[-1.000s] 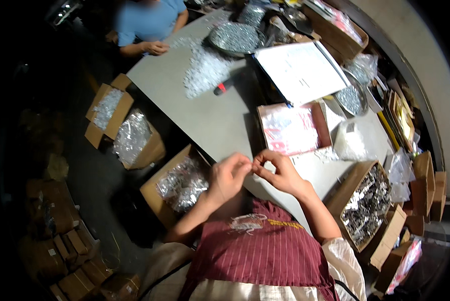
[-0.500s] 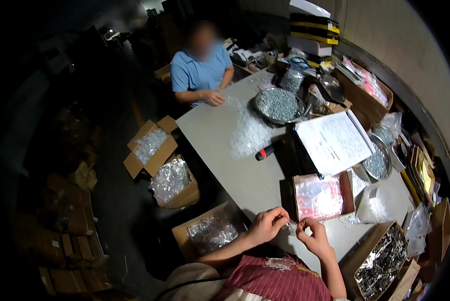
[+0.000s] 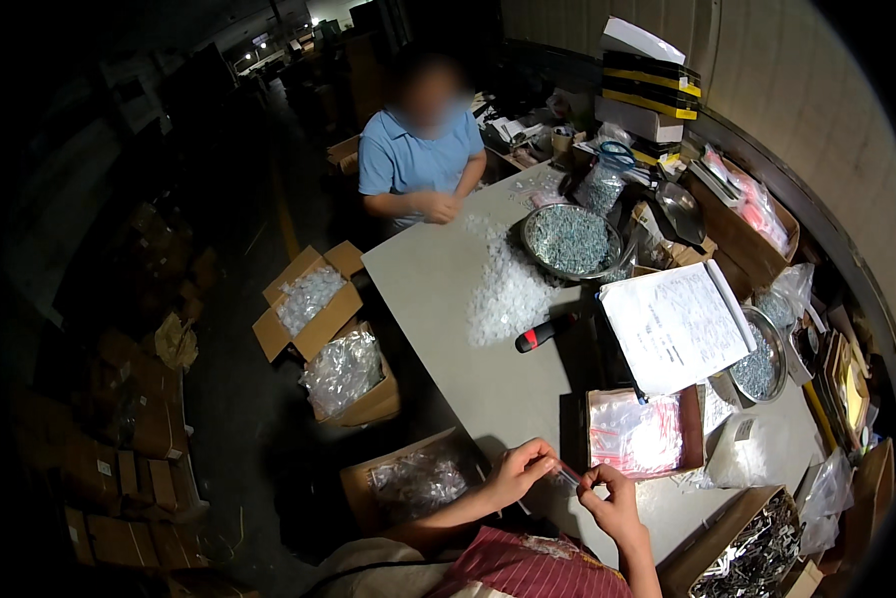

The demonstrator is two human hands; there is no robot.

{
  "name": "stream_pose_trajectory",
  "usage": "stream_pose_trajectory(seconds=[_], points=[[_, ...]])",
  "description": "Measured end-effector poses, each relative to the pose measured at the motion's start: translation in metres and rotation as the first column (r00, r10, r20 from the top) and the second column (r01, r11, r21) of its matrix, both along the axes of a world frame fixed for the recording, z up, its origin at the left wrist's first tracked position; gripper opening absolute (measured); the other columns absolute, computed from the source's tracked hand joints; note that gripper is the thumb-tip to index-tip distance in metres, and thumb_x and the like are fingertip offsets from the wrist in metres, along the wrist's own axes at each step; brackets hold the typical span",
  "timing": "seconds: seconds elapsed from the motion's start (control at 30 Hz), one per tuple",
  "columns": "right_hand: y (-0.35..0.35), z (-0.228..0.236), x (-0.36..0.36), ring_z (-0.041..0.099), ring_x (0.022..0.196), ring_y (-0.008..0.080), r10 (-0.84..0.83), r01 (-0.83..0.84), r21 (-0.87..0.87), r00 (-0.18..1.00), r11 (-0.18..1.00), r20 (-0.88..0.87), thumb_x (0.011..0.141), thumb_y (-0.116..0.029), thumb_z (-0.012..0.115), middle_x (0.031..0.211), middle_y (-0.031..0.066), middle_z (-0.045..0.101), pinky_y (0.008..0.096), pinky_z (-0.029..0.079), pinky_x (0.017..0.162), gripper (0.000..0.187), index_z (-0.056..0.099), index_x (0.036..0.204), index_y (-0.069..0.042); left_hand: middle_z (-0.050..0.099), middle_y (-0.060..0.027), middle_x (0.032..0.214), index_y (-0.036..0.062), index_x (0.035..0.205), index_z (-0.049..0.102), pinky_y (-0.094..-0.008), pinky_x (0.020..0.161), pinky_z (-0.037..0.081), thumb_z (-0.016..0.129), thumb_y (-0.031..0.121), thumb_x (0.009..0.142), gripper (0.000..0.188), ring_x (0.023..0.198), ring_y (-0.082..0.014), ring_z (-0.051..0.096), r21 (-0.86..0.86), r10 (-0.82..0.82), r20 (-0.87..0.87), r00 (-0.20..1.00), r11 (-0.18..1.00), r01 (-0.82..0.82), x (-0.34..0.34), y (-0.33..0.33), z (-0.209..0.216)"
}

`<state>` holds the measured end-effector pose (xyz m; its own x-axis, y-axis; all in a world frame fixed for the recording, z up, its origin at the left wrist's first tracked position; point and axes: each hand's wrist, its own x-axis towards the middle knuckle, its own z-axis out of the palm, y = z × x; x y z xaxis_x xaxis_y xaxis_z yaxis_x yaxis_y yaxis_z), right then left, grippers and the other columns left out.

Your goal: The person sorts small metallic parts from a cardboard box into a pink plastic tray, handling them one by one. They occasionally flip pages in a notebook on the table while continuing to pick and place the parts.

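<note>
Near the table's front edge my left hand (image 3: 520,472) and my right hand (image 3: 612,503) pinch a small clear plastic bag (image 3: 567,473) from either side. A reddish line runs along its edge; what it contains is too small to make out. Just beyond my right hand stands an open cardboard box (image 3: 694,429) with flat clear bags (image 3: 635,434) that have red edges. To the right of that hand is a box of metal parts (image 3: 752,553). Below and left of my left hand, an open carton holds filled clear bags (image 3: 418,483).
Across the table (image 3: 438,289) a person in a blue shirt (image 3: 418,154) works with hands together. Between us lie a pile of small clear pieces (image 3: 508,299), a bowl of small metal parts (image 3: 572,241), a red-and-black screwdriver (image 3: 542,334) and a clipboard (image 3: 677,329). Cartons (image 3: 313,299) stand left.
My view has shifted, so the table sits slightly lower and to the right. My hands still hold the small bag, and its reddish edge now shows between them.
</note>
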<state>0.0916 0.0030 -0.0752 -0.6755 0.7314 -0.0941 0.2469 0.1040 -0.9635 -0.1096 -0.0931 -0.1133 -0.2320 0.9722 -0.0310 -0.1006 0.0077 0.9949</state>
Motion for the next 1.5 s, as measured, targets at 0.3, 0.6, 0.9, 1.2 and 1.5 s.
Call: stream_pose_trajectory(seconds=[0.3, 0.6, 0.9, 1.2, 1.5], points=[[-0.008, 0.006, -0.011, 0.070, 0.088, 0.0159, 0.036, -0.046, -0.086, 0.994, 0.995, -0.107, 0.093, -0.005, 0.070, 0.093, 0.0112, 0.073, 0.0303, 0.054, 0.080, 0.010, 0.067, 0.099, 0.002, 0.058, 0.0000, 0.099, 0.0058, 0.109, 0.057, -0.0222, 0.074, 0.045, 0.046, 0.037, 0.111, 0.033, 0.083, -0.0069, 0.055, -0.038, -0.153, 0.253, 0.955, 0.985, 0.167, 0.012, 0.008, 0.008], [0.044, -0.014, 0.009, 0.064, 0.095, 0.0405, -0.243, 0.007, 0.586, 0.914, 0.810, 0.325, 0.088, -0.004, 0.068, 0.107, 0.0204, 0.061, 0.0475, 0.052, 0.081, 0.027, 0.060, 0.113, 0.001, 0.043, 0.0030, 0.060, 0.0042, 0.083, 0.058, -0.0282, 0.050, 0.036, 0.054, 0.034, 0.107, 0.038, 0.055, -0.0068, 0.043, -0.216, 0.175, -0.116, 0.978, 0.956, -0.197, -0.013, -0.021, -0.038], [0.076, -0.062, 0.027, 0.067, 0.092, 0.0421, -0.226, -0.144, 0.499, 0.762, 0.855, 0.607, 0.082, -0.004, 0.070, 0.106, 0.0236, 0.063, 0.0481, 0.055, 0.076, 0.040, 0.055, 0.118, -0.001, 0.068, -0.0183, 0.077, 0.0054, 0.088, 0.066, -0.0492, 0.063, 0.051, 0.055, 0.043, 0.103, 0.042, 0.075, -0.0406, 0.069, -0.260, 0.097, -0.743, 0.663, 0.869, -0.420, -0.068, -0.099, -0.090], [0.071, -0.049, 0.036, 0.072, 0.080, 0.0366, -0.425, 0.258, 0.514, 0.873, 0.818, 0.239, 0.090, -0.012, 0.069, 0.097, 0.0209, 0.074, 0.0411, 0.056, 0.071, 0.020, 0.074, 0.104, 0.000, 0.055, -0.0261, 0.139, 0.0038, 0.127, 0.063, -0.0513, 0.103, 0.046, 0.061, 0.045, 0.096, 0.052, 0.121, -0.0459, 0.057, -0.621, -0.522, -0.780, 0.345, 0.712, -0.327, -0.079, -0.131, -0.116], [0.065, -0.011, 0.044, 0.072, 0.100, 0.0222, -0.496, 0.520, 0.223, 0.854, 0.825, -0.156, 0.097, -0.008, 0.067, 0.106, 0.0174, 0.076, 0.0324, 0.053, 0.093, 0.023, 0.073, 0.113, 0.007, 0.059, -0.0181, 0.129, 0.0022, 0.122, 0.062, -0.0458, 0.096, 0.052, 0.065, 0.010, 0.092, 0.031, 0.116, -0.0401, 0.061, 0.166, 0.212, -0.780, 0.588, 0.977, -0.132, -0.042, -0.033, 0.017]])
